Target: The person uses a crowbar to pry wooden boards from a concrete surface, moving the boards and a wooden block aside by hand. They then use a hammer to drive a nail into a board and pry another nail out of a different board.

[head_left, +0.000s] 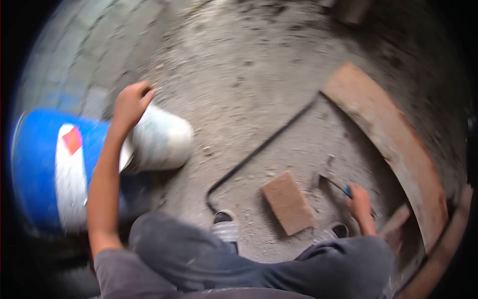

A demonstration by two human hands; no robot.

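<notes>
My left hand [131, 103] is raised over a white bucket [167, 139], its fingers curled toward the thumb. Whatever it may hold is hidden. Down at the right, my right hand [359, 203] is wrapped around the blue handle of a small hand tool [336, 185]. A thin metal shaft runs from the handle to a blurred head near the floor; its exact kind cannot be made out. Between my feet, to the left of the tool, a reddish-brown brick [288, 203] lies on the dusty ground.
A blue drum [35, 169] with a white stripe stands at the left, against the bucket. A bent black rod [264, 144] crosses the floor ahead. On the right lies a long, pale brown board [393, 144], curved by the lens. Grey blocks [94, 55] line the upper left.
</notes>
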